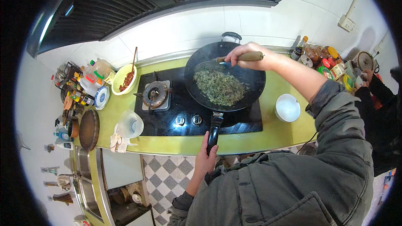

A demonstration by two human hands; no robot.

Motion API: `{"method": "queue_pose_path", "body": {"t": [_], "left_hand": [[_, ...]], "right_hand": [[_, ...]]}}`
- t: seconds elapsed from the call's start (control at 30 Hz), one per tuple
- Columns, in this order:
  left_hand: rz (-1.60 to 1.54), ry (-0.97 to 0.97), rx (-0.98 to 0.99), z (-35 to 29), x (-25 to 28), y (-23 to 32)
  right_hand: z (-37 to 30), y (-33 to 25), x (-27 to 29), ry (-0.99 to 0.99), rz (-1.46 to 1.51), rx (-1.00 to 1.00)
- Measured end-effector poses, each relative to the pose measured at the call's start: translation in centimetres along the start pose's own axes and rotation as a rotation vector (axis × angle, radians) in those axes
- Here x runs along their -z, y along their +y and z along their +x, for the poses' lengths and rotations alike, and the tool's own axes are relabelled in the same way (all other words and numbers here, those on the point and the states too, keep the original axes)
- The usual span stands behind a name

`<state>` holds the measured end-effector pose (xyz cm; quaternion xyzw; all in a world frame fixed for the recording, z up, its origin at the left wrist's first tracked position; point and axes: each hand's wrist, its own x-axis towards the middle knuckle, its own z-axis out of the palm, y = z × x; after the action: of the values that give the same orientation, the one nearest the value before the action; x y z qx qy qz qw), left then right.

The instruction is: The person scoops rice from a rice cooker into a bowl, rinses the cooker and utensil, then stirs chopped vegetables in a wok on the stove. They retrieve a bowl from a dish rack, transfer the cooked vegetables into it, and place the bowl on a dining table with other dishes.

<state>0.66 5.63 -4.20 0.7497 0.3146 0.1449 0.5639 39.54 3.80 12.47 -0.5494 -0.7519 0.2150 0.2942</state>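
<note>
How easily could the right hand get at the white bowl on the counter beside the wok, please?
Probably yes: the white bowl sits in the open just under the right forearm, nothing around it. But the right hand grips a spatula over the wok, so it isn't free.

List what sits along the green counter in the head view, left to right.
Round wooden board → clear jug → unlit gas burner → black wok of chopped greens, left hand on its handle, right hand holding a spatula over it → white bowl → jars and bottles.
</note>
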Motion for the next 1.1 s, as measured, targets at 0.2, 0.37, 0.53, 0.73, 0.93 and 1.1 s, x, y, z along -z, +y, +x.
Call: {"method": "queue_pose_path", "body": {"t": [0.2,0.37,0.53,0.73,0.93,1.1], "left_hand": [[-0.023,-0.022,0.053,-0.2,0.1,0.0],[0.005,-0.021,0.055,0.1,0.2,-0.3],[-0.068,-0.053,0.118,-0.1,0.2,0.2],[-0.062,-0.057,0.100,0.0,0.4,0.4],[-0.203,-0.117,0.175,0.3,0.7,0.9],[0.064,-0.099,0.062,-0.2,1.9,0.1]], "right_hand": [[-0.1,-1.7,5.2,0.221,-0.316,-0.207],[-0.6,-1.4,6.2,0.079,0.135,-0.431],[-0.9,-1.1,6.5,0.154,-0.204,-0.248],[-1.2,-1.3,5.6,0.431,0.032,-0.708],[-0.9,-1.0,1.8,0.533,0.509,-0.896],[-0.9,-1.3,0.6,0.885,0.524,-0.902]]}}
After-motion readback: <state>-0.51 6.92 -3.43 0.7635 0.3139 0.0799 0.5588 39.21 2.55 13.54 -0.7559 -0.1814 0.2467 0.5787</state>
